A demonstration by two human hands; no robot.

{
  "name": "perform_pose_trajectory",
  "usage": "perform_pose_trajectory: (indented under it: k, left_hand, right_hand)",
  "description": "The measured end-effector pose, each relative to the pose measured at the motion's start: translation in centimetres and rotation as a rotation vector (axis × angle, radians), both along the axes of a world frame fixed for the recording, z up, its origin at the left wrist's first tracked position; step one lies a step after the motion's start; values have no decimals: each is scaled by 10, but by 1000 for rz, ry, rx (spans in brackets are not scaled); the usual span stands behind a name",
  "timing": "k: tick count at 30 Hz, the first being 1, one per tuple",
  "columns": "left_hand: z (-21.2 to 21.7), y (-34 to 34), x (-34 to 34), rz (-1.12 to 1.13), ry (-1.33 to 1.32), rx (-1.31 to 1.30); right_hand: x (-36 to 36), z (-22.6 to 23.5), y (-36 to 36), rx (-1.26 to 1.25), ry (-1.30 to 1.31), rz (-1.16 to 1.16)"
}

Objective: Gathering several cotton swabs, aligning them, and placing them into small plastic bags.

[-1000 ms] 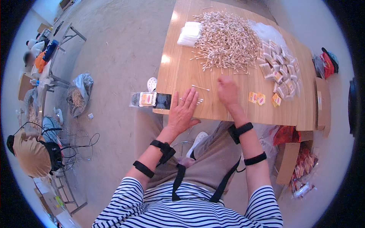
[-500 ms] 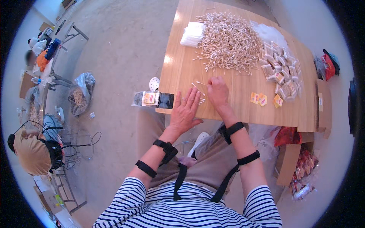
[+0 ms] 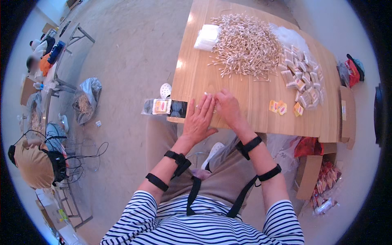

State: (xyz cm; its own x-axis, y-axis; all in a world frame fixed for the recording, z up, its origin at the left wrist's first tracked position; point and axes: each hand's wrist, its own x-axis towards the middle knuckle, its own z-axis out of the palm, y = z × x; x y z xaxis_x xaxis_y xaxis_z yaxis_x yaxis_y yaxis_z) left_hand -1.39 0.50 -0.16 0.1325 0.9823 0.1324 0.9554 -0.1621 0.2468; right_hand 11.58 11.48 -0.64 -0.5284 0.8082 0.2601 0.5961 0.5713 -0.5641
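Note:
My left hand (image 3: 199, 117) lies flat near the table's front left edge, fingers stretched out and close together, palm down over a few wooden cotton swabs (image 3: 215, 109). Their white tips peek out beside its fingers; the rest is covered. Closed in a pinch, my right hand (image 3: 228, 109) is right against the left fingertips and seems to grip a cotton swab (image 3: 205, 93), of which just a white tip shows. Left of my left hand, a pack of swabs (image 3: 161, 106) with an orange and white label rests on a dark holder (image 3: 178, 108) at the table's edge.
A big heap of loose swabs (image 3: 247, 47) covers the far middle of the table (image 3: 253, 96). Clear bags (image 3: 206, 37) lie left of it, filled packs (image 3: 304, 77) right. Several yellow label cards (image 3: 278, 106) are nearer me. An open carton (image 3: 310, 175) stands below right.
My right hand has moved a little left and down, closing up against the left fingertips. The swabs that lay between the hands are now mostly covered. My left hand has stayed in place.

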Motion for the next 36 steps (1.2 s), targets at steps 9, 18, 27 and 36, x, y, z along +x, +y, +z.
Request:
perform_pose_trajectory:
  k: [9,18,27,36]
  left_hand:
    - [2,-3,-1,7,-32,3]
    - [-2,1,3,-10,-23,-6]
    - [-2,0,4,-14,-8,-6]
    - [-1,0,3,-6,-6,-6]
  right_hand:
    - [5,25,77,196,-286,-274]
    - [2,18,140,148,-305,-331]
    - [-7,11,101,122,-110,-362]
    - [17,23,74,-5,-308,-290]
